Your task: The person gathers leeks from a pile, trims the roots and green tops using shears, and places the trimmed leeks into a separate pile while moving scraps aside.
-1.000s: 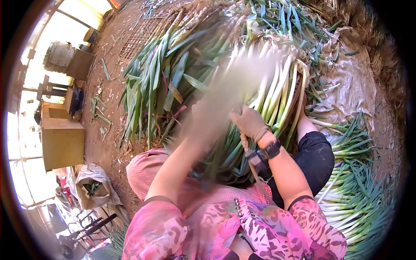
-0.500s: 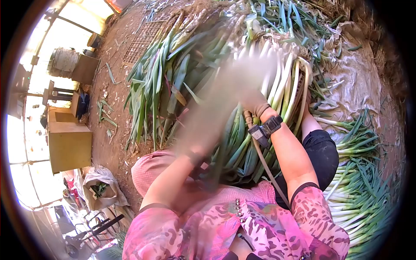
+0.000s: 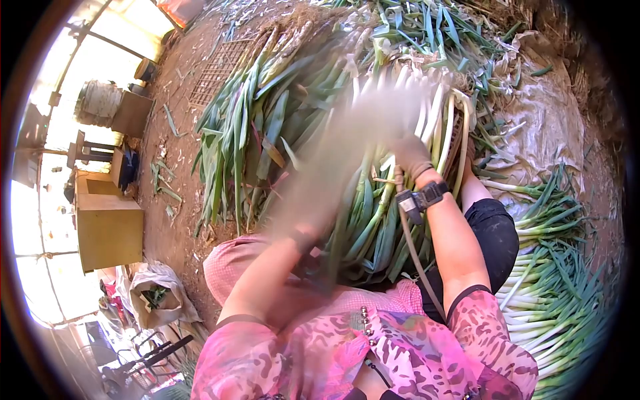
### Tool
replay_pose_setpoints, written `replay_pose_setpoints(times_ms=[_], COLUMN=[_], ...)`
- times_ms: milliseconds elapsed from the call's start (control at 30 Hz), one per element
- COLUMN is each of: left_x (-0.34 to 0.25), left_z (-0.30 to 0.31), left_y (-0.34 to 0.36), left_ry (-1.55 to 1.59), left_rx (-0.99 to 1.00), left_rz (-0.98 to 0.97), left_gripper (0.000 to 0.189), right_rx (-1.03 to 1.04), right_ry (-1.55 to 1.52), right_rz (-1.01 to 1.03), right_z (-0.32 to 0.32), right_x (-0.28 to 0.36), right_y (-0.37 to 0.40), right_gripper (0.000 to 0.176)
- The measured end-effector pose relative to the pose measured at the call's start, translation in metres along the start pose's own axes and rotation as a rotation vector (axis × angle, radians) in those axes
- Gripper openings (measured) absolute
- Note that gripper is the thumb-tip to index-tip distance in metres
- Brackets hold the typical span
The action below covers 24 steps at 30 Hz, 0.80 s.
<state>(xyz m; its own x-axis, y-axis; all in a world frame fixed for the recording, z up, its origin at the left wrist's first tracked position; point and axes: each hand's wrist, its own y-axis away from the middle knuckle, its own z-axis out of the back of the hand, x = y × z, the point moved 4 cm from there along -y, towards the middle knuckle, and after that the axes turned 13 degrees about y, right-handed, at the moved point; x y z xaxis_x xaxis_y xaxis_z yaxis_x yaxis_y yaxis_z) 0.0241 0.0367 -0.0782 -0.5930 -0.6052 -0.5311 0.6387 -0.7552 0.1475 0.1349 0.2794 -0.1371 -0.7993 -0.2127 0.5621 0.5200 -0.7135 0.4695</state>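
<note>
My right hand, gloved, is closed at the end of a thin hose that runs down towards my lap; a strapped device sits on that wrist. The fingers on the far side and the tip of the hose are hidden. Leeks or large green onions lie in front of it, white stalks upward and green leaves towards me. My left forearm reaches up from the lower left, but a pale blur covers my left hand, so its fingers cannot be made out. A long-leaved heap lies beyond it.
Trimmed green onions lie in rows at the right, near a pale sheet. A wire rack is behind the heap. At left stand a wooden box and an open sack. Leaf scraps litter the soil.
My right hand and the hose end have shifted slightly to the right, baring more green leaves beneath. The blurred left hand stays in about the same place.
</note>
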Motion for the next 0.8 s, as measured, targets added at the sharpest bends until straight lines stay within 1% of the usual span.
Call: replay_pose_setpoints(times_ms=[33,67,100,133,200,233,267,300,333,367,400,433,467,500,533,567,600,633,667,700,733,767,800], left_x=[-0.008,-0.026,-0.045,-0.057,-0.076,-0.084,-0.091,-0.091,-0.094,-0.097,-0.071,-0.021,0.007,-0.010,-0.017,-0.020,-0.022,-0.024,-0.017,0.000,0.013,0.022,0.019], left_z=[0.005,0.015,0.025,0.029,0.034,0.034,0.035,0.030,0.026,0.019,-0.007,-0.054,-0.081,-0.065,-0.053,-0.043,-0.037,-0.030,-0.029,-0.030,-0.032,-0.035,-0.022], left_y=[-0.006,-0.010,-0.013,-0.020,-0.039,-0.051,-0.062,-0.073,-0.085,-0.102,-0.127,-0.154,-0.168,-0.159,-0.158,-0.155,-0.152,-0.149,-0.148,-0.149,-0.148,-0.148,-0.145], left_ry=[0.025,-0.004,-0.037,0.021,0.091,0.102,0.112,0.104,0.094,-0.014,-0.051,-0.088,-0.126,-0.097,-0.070,-0.043,0.052,0.147,0.318,0.490,0.662,0.864,0.979], left_rx=[-0.053,-0.085,-0.119,-0.106,-0.051,-0.010,0.031,0.013,-0.005,0.178,0.200,0.223,0.246,0.220,0.264,0.312,0.313,0.308,0.317,0.323,0.326,0.260,0.217], left_rz=[-0.029,-0.114,-0.198,-0.177,-0.120,-0.084,-0.048,-0.098,-0.148,0.037,0.063,0.092,0.123,0.123,0.132,0.141,0.204,0.268,0.257,0.247,0.234,0.164,0.078], left_gripper=[0.033,0.029,0.026,0.028,0.032,0.034,0.036,0.037,0.039,0.048,0.050,0.053,0.055,0.058,0.057,0.056,0.053,0.050,0.049,0.048,0.048,0.046,0.044], right_rx=[-0.102,-0.206,-0.354,-0.390,-0.720,-0.717,-0.623,-0.518,-0.451,-0.378,-0.341,-0.304,-0.257,-0.211,-0.171,-0.133,-0.097,-0.156,-0.202,-0.074,-0.011,0.048,0.100], right_ry=[0.068,0.137,0.160,0.210,0.456,0.518,0.405,0.284,0.215,0.142,0.108,0.073,-0.013,-0.081,-0.149,-0.198,-0.246,-0.290,-0.335,-0.549,-0.685,-0.825,-0.962], right_rz=[-0.035,-0.074,-0.049,-0.058,0.122,0.146,0.257,0.355,0.433,0.505,0.525,0.544,0.443,0.347,0.250,0.154,0.063,0.262,0.466,0.483,0.448,0.407,0.360], right_z=[0.017,0.030,0.036,0.040,0.044,0.047,0.031,0.015,-0.022,-0.058,-0.083,-0.106,-0.115,-0.118,-0.120,-0.106,-0.097,-0.123,-0.149,-0.131,-0.104,-0.076,-0.046], right_x=[-0.001,-0.008,-0.016,-0.019,-0.011,0.002,0.002,0.001,0.000,-0.001,-0.005,-0.008,-0.004,0.002,0.009,0.022,0.027,0.011,-0.007,0.003,0.016,0.031,0.048], right_y=[0.005,0.008,0.003,0.001,0.010,0.017,0.004,-0.008,-0.021,-0.034,-0.048,-0.061,-0.060,-0.057,-0.054,-0.040,-0.031,-0.062,-0.092,-0.074,-0.047,-0.018,0.014], right_gripper=[0.069,0.067,0.064,0.064,0.061,0.056,0.051,0.047,0.046,0.046,0.047,0.048,0.050,0.051,0.051,0.052,0.052,0.050,0.048,0.046,0.044,0.041,0.038])
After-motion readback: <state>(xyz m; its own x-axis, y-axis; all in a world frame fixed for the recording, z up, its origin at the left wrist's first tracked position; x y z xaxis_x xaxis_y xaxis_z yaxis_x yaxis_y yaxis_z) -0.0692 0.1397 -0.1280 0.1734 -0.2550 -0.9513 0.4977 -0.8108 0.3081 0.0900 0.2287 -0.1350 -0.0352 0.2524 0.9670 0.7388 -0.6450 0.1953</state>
